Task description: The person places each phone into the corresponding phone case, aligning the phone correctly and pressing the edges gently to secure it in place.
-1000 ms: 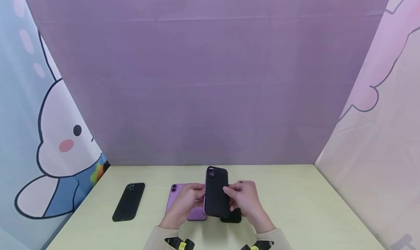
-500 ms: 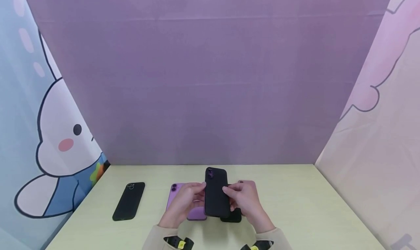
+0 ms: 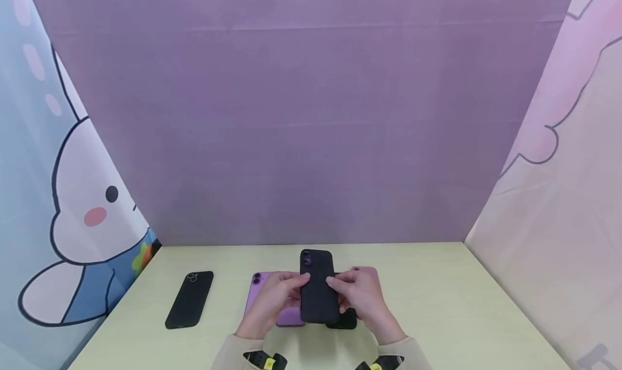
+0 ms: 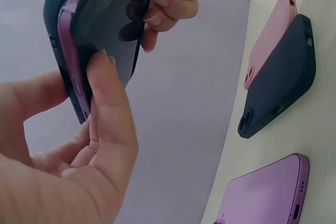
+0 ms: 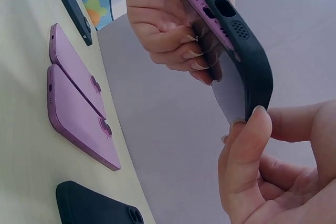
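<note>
Above the table I hold a purple-edged phone [image 4: 65, 45] together with a black phone case [image 3: 318, 291]. The case's back faces up in the head view, its camera opening near the top. My left hand [image 3: 272, 302] pinches one long side, thumb on the case back and fingers on the screen side. My right hand [image 3: 362, 300] pinches the opposite long side. In the right wrist view, the case [image 5: 257, 72] covers the phone's corner by my right hand, while the purple edge stands out of it near my left hand.
A black phone case [image 3: 189, 300] lies at the table's left. Two purple phones [image 5: 84, 119] [image 5: 76, 66] lie side by side behind my left hand. Another black case [image 4: 278, 77] and a pink phone-shaped piece [image 4: 270, 38] lie behind my right hand. Fabric panels surround the table.
My left thumb has moved from the side edge onto the case back. The held phone and case have shifted slightly left, and the purple strip along their left side no longer shows in the head view.
</note>
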`<state>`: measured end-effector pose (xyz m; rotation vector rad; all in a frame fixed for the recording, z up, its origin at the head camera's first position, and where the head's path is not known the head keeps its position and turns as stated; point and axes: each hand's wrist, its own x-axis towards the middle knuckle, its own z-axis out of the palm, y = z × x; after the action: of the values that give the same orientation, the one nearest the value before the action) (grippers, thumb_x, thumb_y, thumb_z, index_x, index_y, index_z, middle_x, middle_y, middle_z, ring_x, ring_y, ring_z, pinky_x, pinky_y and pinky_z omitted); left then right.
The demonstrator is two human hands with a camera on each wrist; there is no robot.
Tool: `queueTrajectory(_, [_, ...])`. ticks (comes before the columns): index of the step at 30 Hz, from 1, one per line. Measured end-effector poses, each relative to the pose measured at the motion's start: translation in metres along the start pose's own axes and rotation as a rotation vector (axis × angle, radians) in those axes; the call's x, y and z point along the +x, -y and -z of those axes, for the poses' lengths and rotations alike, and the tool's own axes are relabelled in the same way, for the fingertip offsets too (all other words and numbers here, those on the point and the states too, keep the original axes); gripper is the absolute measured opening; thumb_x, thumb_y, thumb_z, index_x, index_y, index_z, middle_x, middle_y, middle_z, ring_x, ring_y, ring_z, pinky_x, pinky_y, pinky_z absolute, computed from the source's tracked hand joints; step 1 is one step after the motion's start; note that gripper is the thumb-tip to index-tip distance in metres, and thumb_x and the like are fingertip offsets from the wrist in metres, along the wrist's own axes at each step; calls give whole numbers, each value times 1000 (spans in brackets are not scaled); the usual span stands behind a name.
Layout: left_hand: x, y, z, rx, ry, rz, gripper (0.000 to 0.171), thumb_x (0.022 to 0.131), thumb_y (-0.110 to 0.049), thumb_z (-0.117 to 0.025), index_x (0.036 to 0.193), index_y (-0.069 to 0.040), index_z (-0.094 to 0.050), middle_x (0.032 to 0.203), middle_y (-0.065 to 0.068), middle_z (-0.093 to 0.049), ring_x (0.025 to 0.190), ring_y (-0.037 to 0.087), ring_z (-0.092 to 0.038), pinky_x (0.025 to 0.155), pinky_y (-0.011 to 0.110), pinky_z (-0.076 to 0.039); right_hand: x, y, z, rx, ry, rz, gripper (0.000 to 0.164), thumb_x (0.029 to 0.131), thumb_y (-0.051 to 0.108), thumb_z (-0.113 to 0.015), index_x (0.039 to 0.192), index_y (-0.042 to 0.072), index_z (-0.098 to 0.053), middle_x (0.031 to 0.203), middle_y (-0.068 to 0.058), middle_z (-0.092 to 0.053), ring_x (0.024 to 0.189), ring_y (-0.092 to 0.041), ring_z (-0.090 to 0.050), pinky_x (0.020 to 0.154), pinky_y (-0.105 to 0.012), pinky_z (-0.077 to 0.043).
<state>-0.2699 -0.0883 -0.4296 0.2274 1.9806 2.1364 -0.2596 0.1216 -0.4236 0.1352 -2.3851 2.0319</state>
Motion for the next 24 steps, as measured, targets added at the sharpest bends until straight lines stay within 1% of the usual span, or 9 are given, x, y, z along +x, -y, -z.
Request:
queueTrajectory(3, [0, -1, 0, 4, -27, 5, 38, 96, -28, -70, 108, 8, -69, 84, 5, -71, 74, 16, -67, 72, 31, -58, -1, 2, 0, -6, 23, -14, 29, 90, 22, -79, 99, -6, -77, 71, -10, -60, 49, -15, -57, 46, -28, -53])
queueTrajectory(6, [-1, -2, -1, 8, -54, 2, 37, 96, -28, -69, 107, 8, -69, 84, 6, -70, 73, 16, -66, 71, 30, -58, -3, 2, 1, -16, 73, -37, 34, 92, 27, -76, 99, -6, -76, 65, -8, -62, 48, -15, -58, 46, -29, -54])
queueTrajectory(8, [-1, -3, -1, 4, -79, -1, 37, 96, -28, -69, 106, 8, -68, 83, 6, -70, 73, 16, -66, 71, 31, -58, -4, 2, 2, -15, 122, -56, 37, 94, 32, -74, 99, -5, -74, 63, -7, -62, 49, -14, -58, 47, -28, -54])
queueTrajectory(11, [-2, -5, 0, -11, -123, -5, 37, 97, -27, -69, 106, 9, -68, 83, 7, -69, 74, 17, -66, 72, 31, -58, -6, 3, 3, 7, 217, -93, 40, 96, 36, -70, 98, -4, -71, 63, -5, -62, 51, -12, -58, 48, -26, -52])
queueTrajectory(15, [-4, -6, 2, -35, -177, -19, 38, 98, -28, -69, 106, 8, -68, 84, 7, -69, 74, 17, -66, 72, 31, -58, -9, 6, 5, 52, 336, -138, 41, 97, 38, -69, 88, -2, -68, 63, -4, -62, 50, -10, -54, 47, -23, -48])
queueTrajectory(17, [-4, -7, 3, -52, -200, -24, 37, 98, -28, -68, 106, 8, -69, 83, 6, -69, 74, 17, -66, 72, 30, -57, -9, 6, 6, 67, 379, -147, 41, 97, 39, -69, 85, -1, -67, 65, -3, -61, 50, -9, -52, 47, -22, -46])
queueTrajectory(20, [-4, -7, 4, -81, -210, -33, 36, 99, -27, -68, 106, 8, -68, 82, 5, -69, 73, 16, -66, 71, 29, -57, -10, 7, 7, 68, 405, -127, 41, 98, 38, -68, 82, -1, -67, 65, -2, -59, 51, -9, -50, 48, -22, -45])
queueTrajectory(24, [-4, -7, 5, -102, -194, -33, 36, 100, -26, -66, 107, 9, -67, 84, 4, -70, 74, 17, -67, 72, 30, -58, -10, 9, 7, 41, 409, -85, 39, 100, 33, -65, 80, 0, -68, 64, -1, -56, 51, -9, -47, 47, -22, -42])
